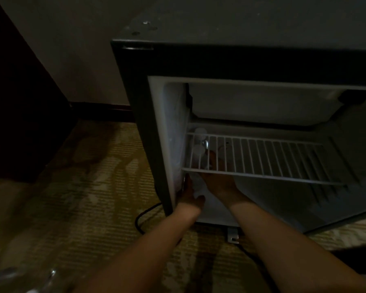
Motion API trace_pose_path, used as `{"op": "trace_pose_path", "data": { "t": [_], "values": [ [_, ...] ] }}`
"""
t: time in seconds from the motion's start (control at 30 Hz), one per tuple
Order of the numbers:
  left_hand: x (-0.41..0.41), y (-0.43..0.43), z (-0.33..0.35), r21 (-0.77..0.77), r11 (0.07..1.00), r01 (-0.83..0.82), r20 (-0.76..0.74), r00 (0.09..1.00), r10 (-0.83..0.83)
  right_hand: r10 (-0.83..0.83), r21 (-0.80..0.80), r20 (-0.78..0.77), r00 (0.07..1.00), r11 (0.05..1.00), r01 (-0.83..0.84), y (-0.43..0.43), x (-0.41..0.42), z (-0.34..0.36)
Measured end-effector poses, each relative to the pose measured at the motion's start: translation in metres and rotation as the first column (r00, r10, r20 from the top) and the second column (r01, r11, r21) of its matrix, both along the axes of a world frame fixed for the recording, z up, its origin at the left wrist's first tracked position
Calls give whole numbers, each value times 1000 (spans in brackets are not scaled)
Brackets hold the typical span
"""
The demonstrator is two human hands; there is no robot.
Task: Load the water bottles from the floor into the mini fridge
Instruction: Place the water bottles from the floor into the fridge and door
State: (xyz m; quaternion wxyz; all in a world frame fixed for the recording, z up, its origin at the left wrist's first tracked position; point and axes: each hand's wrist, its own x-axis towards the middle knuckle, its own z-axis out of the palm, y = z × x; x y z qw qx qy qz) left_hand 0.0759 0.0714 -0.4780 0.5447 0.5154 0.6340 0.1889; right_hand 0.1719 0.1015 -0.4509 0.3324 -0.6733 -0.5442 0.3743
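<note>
Forearms nearest, both reaching into the mini fridge [140, 102], lower compartment, under the wire shelf [273, 157].

- Left hand [190, 194] grips the near end of a water bottle [198, 187], thumb curled round it.
- Right hand [217, 182] sits against the bottle's right side. Its fingers run in under the shelf wires; too dim to tell whether they are wrapped or flat.
- The bottle is hard by the left wall, just inside the front lip, leaning inward.

Handling, my guess: thin clear plastic, smooth, dents if squeezed, weighty if full. Hold mid-body or at the shoulder, not the cap.

Contents: far-left of the lower compartment has at least two standing bottles [199, 144], pale caps showing through the wires. Crinkled plastic wrap [19, 278] on the carpet near-left; can't see whether any bottles are in it.
</note>
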Motion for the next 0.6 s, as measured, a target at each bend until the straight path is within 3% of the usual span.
{"op": "trace_pose_path", "data": {
  "t": [0.13, 0.27, 0.3, 0.4, 0.47, 0.53, 0.6],
  "values": [
    [2, 9, -10, -20, 999, 43, -113, 993, -45, -32, 20, 23, 999, 999, 32, 4, 0, -5],
    [-1, 2, -1, -53, 996, 75, -161, 983, -83, -30, -145, -118, 993, 989, 13, -7, 4, -10],
    [-6, -2, 1, -69, 994, 85, -148, 984, -94, -14, -198, -84, 996, 980, -3, -11, 6, -11],
    [-24, -14, 16, -174, 985, -3, 22, 1000, 7, 115, -342, 140, 983, 938, -61, -23, 10, -5],
    [-38, -19, 31, -281, 960, 2, 87, 996, 24, 177, -400, 107, 978, 908, -121, -33, 10, 7],
    [-55, -21, 48, -293, 951, 93, 44, 996, -84, 236, -436, 46, 971, 879, -193, -48, 10, 24],
    [-70, -26, 73, -263, 949, 175, -58, 979, -197, 343, -446, 99, 934, 854, -267, -61, 7, 43]
  ]
}}
